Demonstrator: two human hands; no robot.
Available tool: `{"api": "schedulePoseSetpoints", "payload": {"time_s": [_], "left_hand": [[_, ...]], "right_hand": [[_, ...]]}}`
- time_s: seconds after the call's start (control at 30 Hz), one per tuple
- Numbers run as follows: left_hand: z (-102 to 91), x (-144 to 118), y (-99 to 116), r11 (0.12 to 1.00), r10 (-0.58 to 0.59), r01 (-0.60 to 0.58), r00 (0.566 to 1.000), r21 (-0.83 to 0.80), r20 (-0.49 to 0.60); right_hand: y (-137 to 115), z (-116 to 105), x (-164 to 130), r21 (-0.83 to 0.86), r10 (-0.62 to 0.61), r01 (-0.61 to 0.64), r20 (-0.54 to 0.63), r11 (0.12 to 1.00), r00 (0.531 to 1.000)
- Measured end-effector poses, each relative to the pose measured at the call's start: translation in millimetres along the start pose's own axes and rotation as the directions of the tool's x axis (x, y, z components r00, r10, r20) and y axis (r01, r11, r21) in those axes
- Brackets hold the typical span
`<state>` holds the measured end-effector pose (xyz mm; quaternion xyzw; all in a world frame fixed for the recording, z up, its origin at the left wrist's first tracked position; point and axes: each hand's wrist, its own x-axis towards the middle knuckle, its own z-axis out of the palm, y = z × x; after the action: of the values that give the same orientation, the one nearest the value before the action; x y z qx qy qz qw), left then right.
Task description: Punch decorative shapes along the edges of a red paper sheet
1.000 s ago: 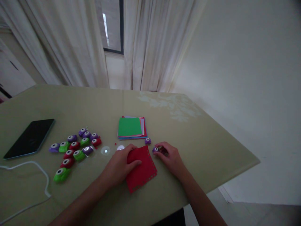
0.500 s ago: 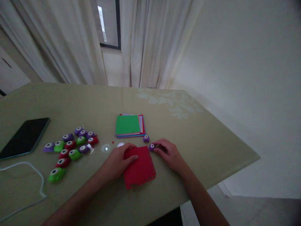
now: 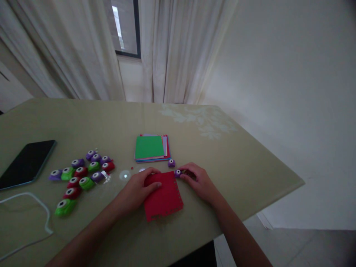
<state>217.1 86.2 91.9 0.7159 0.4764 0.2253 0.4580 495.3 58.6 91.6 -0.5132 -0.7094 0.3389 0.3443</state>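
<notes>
A red paper square (image 3: 164, 198) with punched holes along its right and bottom edges lies flat on the table (image 3: 194, 141). My left hand (image 3: 136, 189) presses on its upper left corner. My right hand (image 3: 198, 181) grips a small purple paper punch (image 3: 178, 172) at the sheet's upper right edge. A second small purple punch (image 3: 171, 162) sits just behind it, untouched.
A stack of coloured paper (image 3: 151, 148), green on top, lies behind the hands. Several purple, green and red punches (image 3: 80, 174) cluster to the left. A dark phone (image 3: 26, 163) and a white cable (image 3: 33, 211) lie at the far left. The table's edge runs close on the right.
The red sheet and both hands have shifted slightly left in view as the camera turned. My right hand keeps the purple punch at the sheet's upper right edge.
</notes>
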Motion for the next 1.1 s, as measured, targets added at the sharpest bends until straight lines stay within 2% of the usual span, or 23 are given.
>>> {"api": "schedulePoseSetpoints", "payload": {"time_s": [0.7,1.1], "left_hand": [[-1.9,1.6,-0.1,0.998,-0.057,0.057,0.998,-0.003,0.013],[3.2,4.0,-2.7,0.999,-0.026,0.026,1.0,-0.024,-0.001]], "right_hand": [[-1.8,-0.3,-0.1,-0.003,-0.005,0.005,-0.002,1.0,1.0],[-1.9,0.1,-0.5,0.002,-0.007,0.007,0.022,1.0,1.0]]}}
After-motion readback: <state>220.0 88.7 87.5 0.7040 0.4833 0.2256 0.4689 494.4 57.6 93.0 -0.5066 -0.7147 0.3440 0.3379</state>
